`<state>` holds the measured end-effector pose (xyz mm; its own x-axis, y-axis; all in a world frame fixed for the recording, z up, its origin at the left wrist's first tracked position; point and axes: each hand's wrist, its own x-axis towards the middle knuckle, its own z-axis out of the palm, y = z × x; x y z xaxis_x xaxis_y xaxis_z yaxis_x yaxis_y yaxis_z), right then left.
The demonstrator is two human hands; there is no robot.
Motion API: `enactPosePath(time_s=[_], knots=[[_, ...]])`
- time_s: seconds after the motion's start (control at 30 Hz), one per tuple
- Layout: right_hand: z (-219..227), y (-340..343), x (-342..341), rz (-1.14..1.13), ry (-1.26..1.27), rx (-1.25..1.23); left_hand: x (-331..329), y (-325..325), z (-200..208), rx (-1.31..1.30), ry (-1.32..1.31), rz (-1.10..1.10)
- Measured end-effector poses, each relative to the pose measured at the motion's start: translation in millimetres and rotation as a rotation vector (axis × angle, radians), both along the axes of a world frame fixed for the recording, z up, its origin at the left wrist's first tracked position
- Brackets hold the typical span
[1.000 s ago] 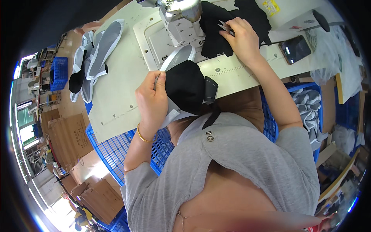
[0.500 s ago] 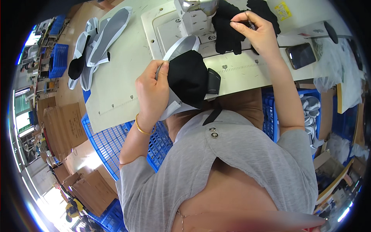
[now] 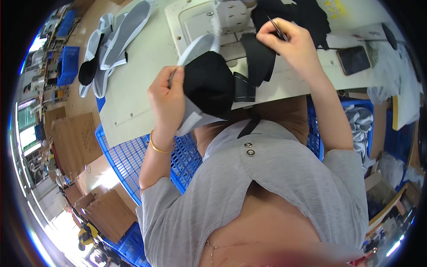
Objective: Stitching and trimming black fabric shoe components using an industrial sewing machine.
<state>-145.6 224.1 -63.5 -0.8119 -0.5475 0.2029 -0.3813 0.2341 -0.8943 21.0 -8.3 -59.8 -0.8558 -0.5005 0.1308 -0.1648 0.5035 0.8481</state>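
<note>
My left hand [image 3: 167, 95] grips the grey edge of a shoe upper [image 3: 209, 82], a black and grey fabric piece held up over the table's front edge. My right hand [image 3: 289, 42] pinches a black strap [image 3: 258, 60] of the same piece, with thin metal tweezers [image 3: 276, 29] between its fingers. A white sewing machine [image 3: 209, 20] stands just behind both hands. More black fabric [image 3: 307, 18] lies behind my right hand.
A pale worktable [image 3: 133, 89] carries a stack of grey shoe uppers [image 3: 111, 42] at far left and a dark phone [image 3: 353, 60] at right. Blue plastic crates [image 3: 129, 160] sit below the table on both sides. Cardboard boxes [image 3: 73, 142] lie on the floor left.
Both hands have pulled the shoe upper nearer to me and lower in view. My right hand came off the black fabric pile and now holds the strap next to the upper.
</note>
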Motion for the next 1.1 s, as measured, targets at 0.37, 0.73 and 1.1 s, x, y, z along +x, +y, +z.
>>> enactPosePath(time_s=[0.37,0.73,1.1], knots=[[-58.8,16.2,-24.4,-0.248,0.705,0.273,-2.0,2.7,-2.9,-0.102,0.029,0.005],[-55.4,21.8,-28.3,-0.168,0.800,0.110,-1.0,7.6,0.7,-0.093,0.031,0.003],[42.6,-1.8,35.8,0.271,0.075,-0.239,0.8,12.7,9.9,-0.022,-0.016,-0.003]])
